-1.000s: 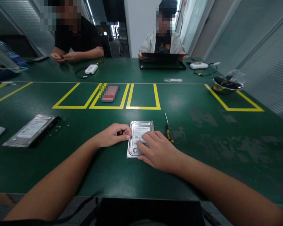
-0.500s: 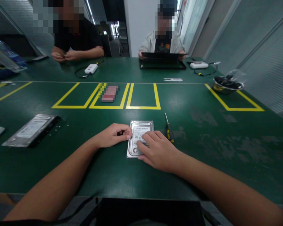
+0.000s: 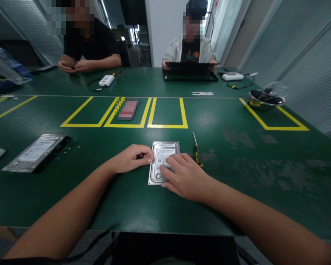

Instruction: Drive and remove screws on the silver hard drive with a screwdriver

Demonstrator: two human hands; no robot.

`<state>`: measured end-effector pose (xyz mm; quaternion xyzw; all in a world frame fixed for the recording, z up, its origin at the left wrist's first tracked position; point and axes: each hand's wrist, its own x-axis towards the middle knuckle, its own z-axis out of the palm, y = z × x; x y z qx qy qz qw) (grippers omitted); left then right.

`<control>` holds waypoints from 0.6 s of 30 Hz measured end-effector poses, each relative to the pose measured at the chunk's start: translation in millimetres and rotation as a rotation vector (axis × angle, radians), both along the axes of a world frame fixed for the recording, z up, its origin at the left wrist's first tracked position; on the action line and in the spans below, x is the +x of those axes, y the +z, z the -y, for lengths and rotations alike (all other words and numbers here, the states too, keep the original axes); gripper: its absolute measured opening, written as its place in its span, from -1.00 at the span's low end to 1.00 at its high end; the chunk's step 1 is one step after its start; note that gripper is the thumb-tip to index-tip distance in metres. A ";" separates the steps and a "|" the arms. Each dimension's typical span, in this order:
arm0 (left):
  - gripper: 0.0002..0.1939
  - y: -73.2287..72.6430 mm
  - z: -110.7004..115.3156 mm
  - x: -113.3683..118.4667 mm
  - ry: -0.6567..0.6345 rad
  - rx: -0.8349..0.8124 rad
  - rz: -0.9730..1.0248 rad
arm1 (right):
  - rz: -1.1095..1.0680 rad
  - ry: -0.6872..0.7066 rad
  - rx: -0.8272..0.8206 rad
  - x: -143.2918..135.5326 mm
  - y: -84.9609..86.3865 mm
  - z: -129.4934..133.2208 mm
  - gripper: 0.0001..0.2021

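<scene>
A silver metal drive plate with a white label, which looks like a hard drive (image 3: 157,173), lies flat on the green table (image 3: 121,206) in front of me. At its left edge is my left hand (image 3: 134,158), fingers curled with thumb and fingertips together; whether something small is between them is too small to tell. My right hand (image 3: 184,176) rests over the drive's right side, fingers spread and bent, covering part of the label. Just right of the drive lies a black and yellow screwdriver (image 3: 198,154), its tip pointing away from me.
Another drive (image 3: 37,151) and several small bits lie on the left. A pink object (image 3: 128,110) sits among yellow tape outlines. A metal bowl (image 3: 266,105) of dark items stands back right. Two people sit opposite, one behind a black laptop-like device (image 3: 191,71).
Both my hands and the drive are nearly unmoved. Across the table, the left person's hands and head have shifted slightly.
</scene>
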<state>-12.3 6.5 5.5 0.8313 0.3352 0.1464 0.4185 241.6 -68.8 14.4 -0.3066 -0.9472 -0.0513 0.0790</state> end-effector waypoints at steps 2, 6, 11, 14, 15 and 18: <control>-0.74 -0.5 -0.2 -0.4 0.004 0.002 -0.007 | -0.013 -0.002 0.010 1.1 1.1 -0.5 -0.64; -0.75 -2.2 -1.8 -1.7 0.007 -0.011 -0.017 | -0.054 -0.175 0.091 5.6 9.1 -2.8 -0.70; -0.80 -4.0 -3.4 -5.0 0.015 -0.062 -0.010 | 0.075 -0.590 0.144 14.9 20.4 -8.8 -0.85; -0.80 -3.7 -3.5 -6.3 0.020 -0.080 -0.009 | 0.169 -0.702 0.053 18.7 21.4 -11.0 -0.86; -0.80 -3.4 -3.4 -6.5 0.020 -0.084 -0.009 | 0.189 -0.719 0.020 19.4 21.2 -11.0 -0.86; -0.79 -2.5 -3.0 -6.1 0.014 -0.081 -0.003 | 0.216 -0.745 -0.031 19.7 21.3 -9.6 -0.84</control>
